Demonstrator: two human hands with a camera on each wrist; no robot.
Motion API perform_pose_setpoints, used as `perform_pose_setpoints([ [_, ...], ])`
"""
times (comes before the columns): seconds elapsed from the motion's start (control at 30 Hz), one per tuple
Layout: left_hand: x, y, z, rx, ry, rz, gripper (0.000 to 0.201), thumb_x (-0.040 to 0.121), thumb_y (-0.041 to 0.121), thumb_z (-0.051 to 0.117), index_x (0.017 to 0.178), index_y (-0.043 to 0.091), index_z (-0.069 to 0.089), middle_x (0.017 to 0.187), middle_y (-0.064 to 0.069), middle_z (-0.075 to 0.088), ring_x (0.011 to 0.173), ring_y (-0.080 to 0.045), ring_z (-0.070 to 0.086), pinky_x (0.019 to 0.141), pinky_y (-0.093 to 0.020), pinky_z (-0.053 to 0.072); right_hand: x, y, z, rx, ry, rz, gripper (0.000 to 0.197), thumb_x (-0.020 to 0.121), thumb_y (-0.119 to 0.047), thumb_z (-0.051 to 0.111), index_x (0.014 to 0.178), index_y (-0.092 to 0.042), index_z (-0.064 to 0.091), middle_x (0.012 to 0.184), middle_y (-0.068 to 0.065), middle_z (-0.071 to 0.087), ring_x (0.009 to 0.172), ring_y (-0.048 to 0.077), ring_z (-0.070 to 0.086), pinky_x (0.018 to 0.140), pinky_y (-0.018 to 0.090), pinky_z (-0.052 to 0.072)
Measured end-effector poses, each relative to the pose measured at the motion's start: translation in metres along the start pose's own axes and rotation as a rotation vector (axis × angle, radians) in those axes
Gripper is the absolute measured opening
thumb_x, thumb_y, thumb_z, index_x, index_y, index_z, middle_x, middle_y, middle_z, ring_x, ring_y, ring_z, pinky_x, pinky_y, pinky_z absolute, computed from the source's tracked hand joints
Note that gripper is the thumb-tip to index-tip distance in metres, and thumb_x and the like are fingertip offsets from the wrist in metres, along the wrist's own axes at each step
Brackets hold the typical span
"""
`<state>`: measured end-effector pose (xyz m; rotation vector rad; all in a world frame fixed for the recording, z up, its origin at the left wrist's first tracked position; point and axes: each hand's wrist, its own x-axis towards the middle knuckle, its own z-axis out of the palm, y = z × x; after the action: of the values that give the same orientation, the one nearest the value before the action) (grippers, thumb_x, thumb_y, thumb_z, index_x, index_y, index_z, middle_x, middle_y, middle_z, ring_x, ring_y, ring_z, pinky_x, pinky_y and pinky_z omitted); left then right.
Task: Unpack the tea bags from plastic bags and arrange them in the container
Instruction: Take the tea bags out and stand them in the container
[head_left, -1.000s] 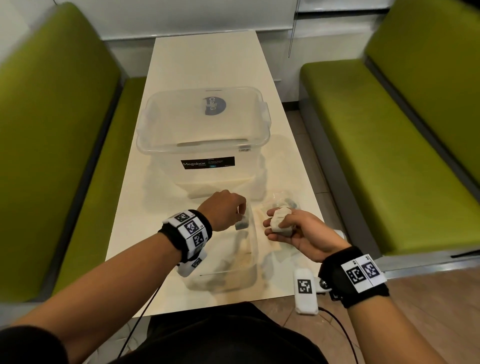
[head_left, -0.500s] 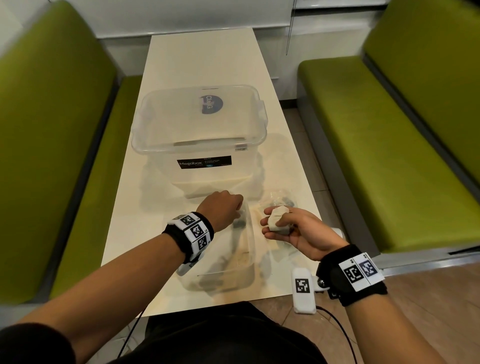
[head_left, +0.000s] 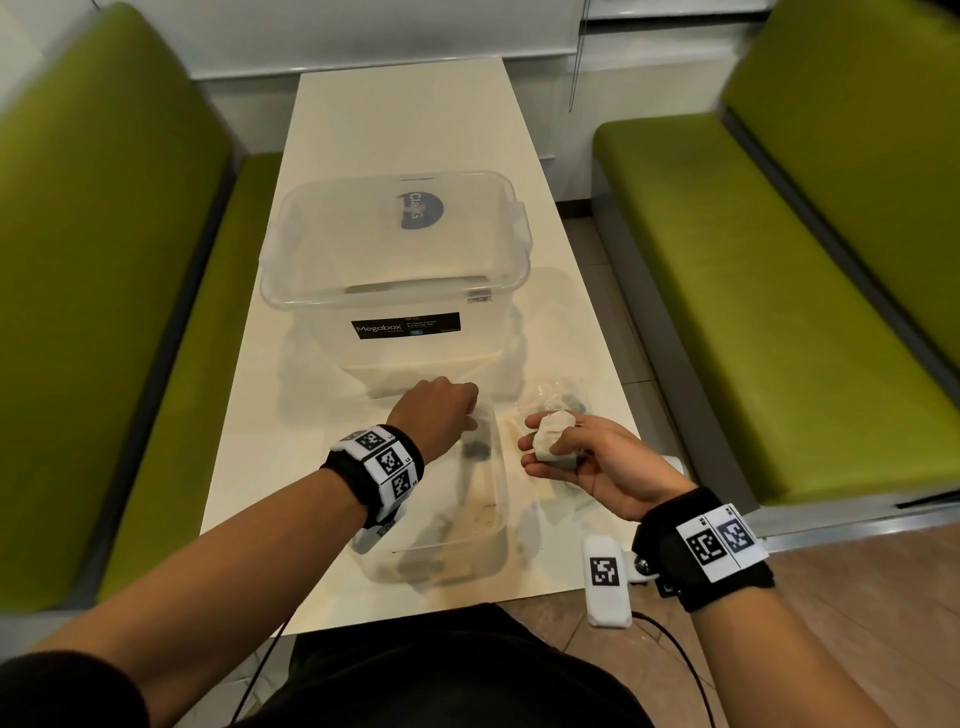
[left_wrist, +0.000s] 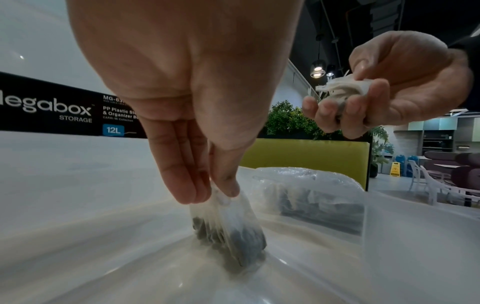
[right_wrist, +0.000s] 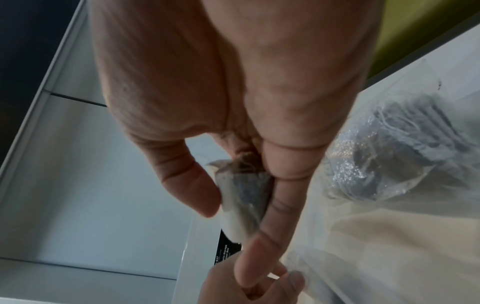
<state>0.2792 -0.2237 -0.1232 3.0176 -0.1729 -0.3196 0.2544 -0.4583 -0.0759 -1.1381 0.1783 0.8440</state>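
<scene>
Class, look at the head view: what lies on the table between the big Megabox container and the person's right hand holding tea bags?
A crumpled clear plastic bag with dark tea bags inside lies there, between the Megabox container and the right hand; the left wrist view shows it too.

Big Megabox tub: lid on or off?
On. The lid sits flat across the tub rim in the head view; whether it is latched, cannot tell.

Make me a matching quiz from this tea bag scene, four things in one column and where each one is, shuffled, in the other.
Things:
1. Tea bags
2. Single tea bag
3. Plastic bag
4. Storage box

Places:
A. Pinched by left hand over the small container
B. Mid-table, lid on
C. Held in right hand
D. On the table beyond the right hand

Pairs: 1-C, 2-A, 3-D, 4-B
</scene>
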Motion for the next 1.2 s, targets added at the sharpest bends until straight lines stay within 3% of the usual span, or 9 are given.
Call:
perform_pose_setpoints([
  [0.2, -0.023, -0.002, -0.040, -0.275, 0.090, -0.082, 0.016, 0.094, 0.043, 0.066, 0.097, 0.027, 0.066, 0.087, 0.003, 0.073, 0.088, -0.020, 0.064, 0.080, -0.036, 0.051, -0.002, -0.001, 0.001, -0.070, -0.104, -0.064, 0.036, 0.097, 0.013, 0.051, 0.130, 0.001, 0.056, 0.116, 0.023, 0.067, 0.104, 0.036, 0.071, 0.092, 0.034, 0.060],
  [0.3, -0.043, -0.002, -0.062, -0.487, 0.166, -0.138, 0.015, 0.091, 0.044, 0.070, 0.089, 0.028, 0.070, 0.080, 0.011, 0.073, 0.076, -0.010, 0.067, 0.074, -0.030, 0.052, -0.005, -0.003, 0.005, -0.147, -0.143, -0.115, 0.036, 0.098, 0.004, 0.056, 0.133, -0.005, 0.056, 0.118, 0.019, 0.070, 0.110, 0.036, 0.071, 0.094, 0.033, 0.059],
  [0.4, -0.062, -0.003, -0.075, -0.814, 0.160, -0.163, 0.010, 0.089, 0.036, 0.075, 0.087, 0.027, 0.072, 0.078, 0.006, 0.075, 0.066, -0.012, 0.070, 0.070, -0.033, 0.058, -0.008, -0.006, 0.012, -0.285, -0.150, -0.167, 0.034, 0.100, -0.004, 0.059, 0.133, -0.008, 0.055, 0.121, 0.018, 0.071, 0.113, 0.035, 0.070, 0.096, 0.034, 0.058],
  [0.5, -0.078, -0.004, -0.079, -1.003, 0.097, -0.087, 0.005, 0.089, 0.026, 0.077, 0.092, 0.023, 0.074, 0.086, 0.002, 0.076, 0.073, -0.024, 0.072, 0.069, -0.035, 0.061, -0.009, -0.008, 0.022, -0.368, -0.163, -0.192, 0.035, 0.099, -0.005, 0.062, 0.133, -0.009, 0.055, 0.119, 0.018, 0.073, 0.112, 0.033, 0.071, 0.096, 0.034, 0.058],
  [0.67, -0.094, -0.006, -0.074, -1.063, 0.008, 0.002, 0.018, 0.087, 0.024, 0.081, 0.104, 0.027, 0.076, 0.097, 0.005, 0.076, 0.084, -0.024, 0.070, 0.073, -0.034, 0.060, -0.007, -0.007, 0.038, -0.402, -0.185, -0.204, 0.042, 0.095, -0.001, 0.066, 0.134, -0.009, 0.051, 0.117, 0.026, 0.072, 0.110, 0.035, 0.071, 0.088, 0.031, 0.060],
  [0.83, -0.101, -0.003, -0.069, -1.047, -0.014, 0.040, 0.016, 0.084, 0.032, 0.082, 0.099, 0.030, 0.078, 0.100, 0.011, 0.076, 0.084, -0.013, 0.067, 0.079, -0.031, 0.056, -0.005, -0.003, 0.047, -0.433, -0.187, -0.201, 0.046, 0.093, 0.000, 0.070, 0.133, -0.009, 0.049, 0.115, 0.027, 0.071, 0.105, 0.032, 0.073, 0.086, 0.030, 0.060],
  [0.93, -0.101, 0.000, -0.068, -1.036, 0.013, 0.007, 0.009, 0.085, 0.029, 0.081, 0.093, 0.027, 0.079, 0.090, 0.016, 0.075, 0.077, -0.006, 0.065, 0.079, -0.033, 0.054, -0.003, -0.001, 0.050, -0.428, -0.166, -0.212, 0.047, 0.092, 0.001, 0.071, 0.133, -0.009, 0.051, 0.118, 0.028, 0.069, 0.105, 0.036, 0.073, 0.088, 0.033, 0.061],
  [1.03, -0.102, 0.002, -0.069, -1.009, 0.041, -0.022, 0.008, 0.085, 0.027, 0.081, 0.090, 0.021, 0.077, 0.073, 0.021, 0.069, 0.064, 0.003, 0.059, 0.069, -0.022, 0.048, -0.002, 0.001, 0.051, -0.407, -0.161, -0.223, 0.046, 0.092, 0.000, 0.071, 0.132, -0.011, 0.053, 0.120, 0.029, 0.067, 0.103, 0.034, 0.074, 0.091, 0.036, 0.061],
  [1.2, -0.102, 0.001, -0.069, -1.066, 0.091, -0.014, 0.007, 0.086, 0.022, 0.081, 0.088, 0.017, 0.076, 0.080, 0.015, 0.072, 0.073, -0.004, 0.064, 0.072, -0.021, 0.051, -0.001, 0.001, 0.057, -0.134, -0.102, -0.150, 0.038, 0.089, -0.028, 0.069, 0.120, -0.007, 0.063, 0.119, 0.030, 0.068, 0.107, 0.046, 0.070, 0.084, 0.036, 0.063],
])
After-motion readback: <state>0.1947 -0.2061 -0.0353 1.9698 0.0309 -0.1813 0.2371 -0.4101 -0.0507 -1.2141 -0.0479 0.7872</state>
